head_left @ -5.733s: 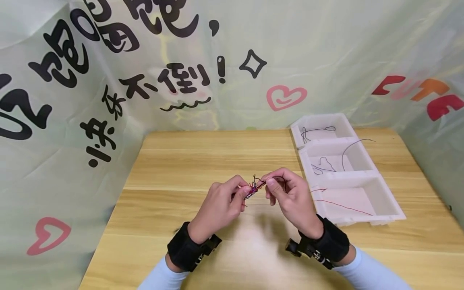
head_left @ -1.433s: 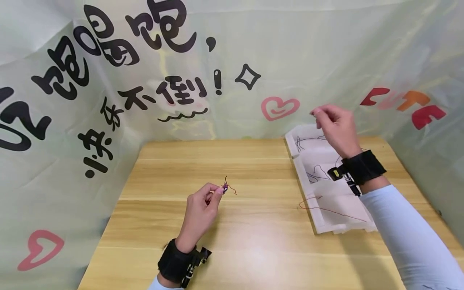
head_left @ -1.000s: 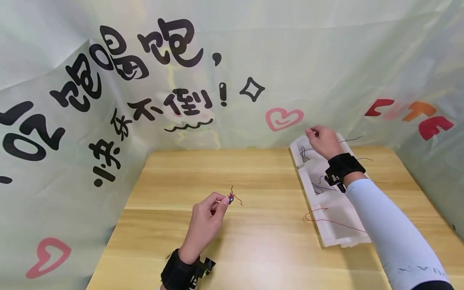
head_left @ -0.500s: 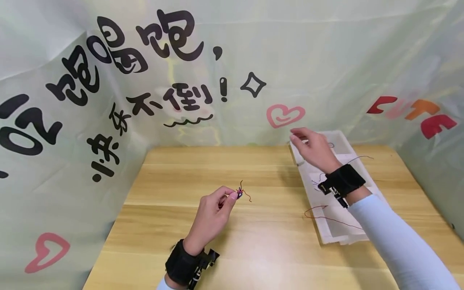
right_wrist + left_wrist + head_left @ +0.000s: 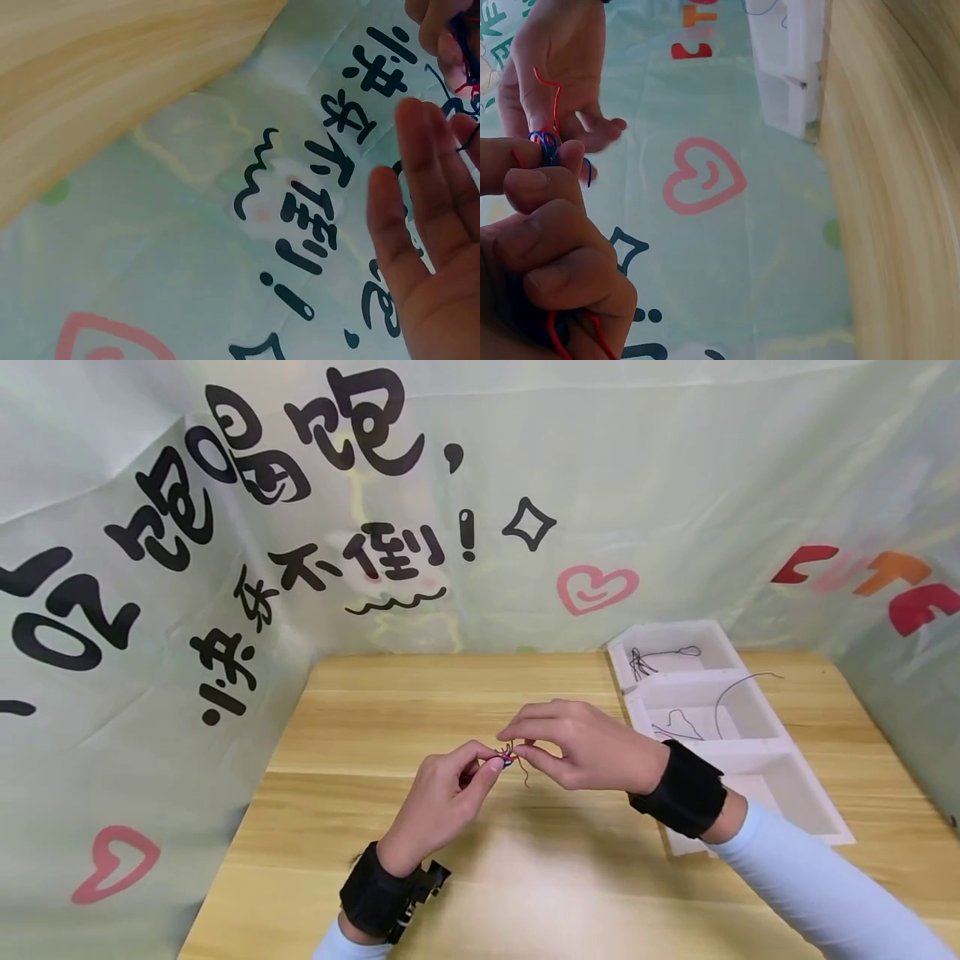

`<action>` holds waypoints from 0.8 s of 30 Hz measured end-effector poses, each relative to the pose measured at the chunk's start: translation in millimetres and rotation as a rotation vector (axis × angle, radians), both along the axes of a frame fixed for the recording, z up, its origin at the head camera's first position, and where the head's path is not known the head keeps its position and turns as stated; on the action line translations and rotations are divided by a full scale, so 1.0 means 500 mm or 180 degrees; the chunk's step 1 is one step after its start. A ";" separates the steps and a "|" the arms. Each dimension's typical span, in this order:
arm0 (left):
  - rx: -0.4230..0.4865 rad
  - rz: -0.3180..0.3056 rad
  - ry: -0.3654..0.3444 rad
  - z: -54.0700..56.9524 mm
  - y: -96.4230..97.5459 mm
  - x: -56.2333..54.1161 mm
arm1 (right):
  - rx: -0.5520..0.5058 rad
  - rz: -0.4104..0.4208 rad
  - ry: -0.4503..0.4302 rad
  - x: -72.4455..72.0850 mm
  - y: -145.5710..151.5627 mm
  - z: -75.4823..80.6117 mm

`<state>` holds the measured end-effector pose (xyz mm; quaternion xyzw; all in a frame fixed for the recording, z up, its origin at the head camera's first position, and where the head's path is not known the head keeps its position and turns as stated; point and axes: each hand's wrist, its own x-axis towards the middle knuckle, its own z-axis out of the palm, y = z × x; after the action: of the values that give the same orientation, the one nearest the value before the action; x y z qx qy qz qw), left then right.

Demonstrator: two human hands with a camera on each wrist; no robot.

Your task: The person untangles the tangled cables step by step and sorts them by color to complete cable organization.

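Note:
My left hand (image 5: 435, 797) pinches a small tangled knot of thin red and dark blue wires (image 5: 507, 759) between thumb and forefinger. Its other fingers are curled in, and red wire (image 5: 596, 330) shows at the curled palm in the left wrist view. From the right, my right hand (image 5: 588, 747) reaches over the knot, its thumb and forefinger tips apart at the loose strands. Its fingers (image 5: 431, 180) look mostly straight in the right wrist view. A loose red end hangs below the knot in the head view.
On the right stands a white tray (image 5: 701, 747) with three compartments. Dark wires (image 5: 663, 656) lie in the far one, and bluish wires (image 5: 682, 722) in the middle, one arching over the rim. My right wrist overlaps the near compartment. Behind the wooden table (image 5: 390, 710) hangs a printed cloth (image 5: 675, 510).
My right hand went out over the tray's far end, then came back left to the knot. My left hand kept its pinch and shifted slightly right over the last second.

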<state>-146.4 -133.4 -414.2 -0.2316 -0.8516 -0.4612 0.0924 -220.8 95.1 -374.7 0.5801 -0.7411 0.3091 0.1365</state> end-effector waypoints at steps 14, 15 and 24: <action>-0.0055 -0.0034 0.0312 -0.002 -0.004 -0.003 | -0.0120 -0.0187 0.0135 0.012 0.024 -0.009; -0.0064 0.0005 0.0334 -0.003 -0.008 -0.002 | -0.0144 -0.0238 0.0099 0.012 0.033 -0.009; -0.0086 0.0234 0.0237 -0.013 -0.050 0.003 | -0.0216 -0.0938 0.0061 0.002 0.112 -0.017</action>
<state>-144.7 -158.3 -420.9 -0.2183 -0.8616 -0.4370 0.1377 -219.7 151.1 -383.2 0.4631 -0.8060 0.3050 0.2070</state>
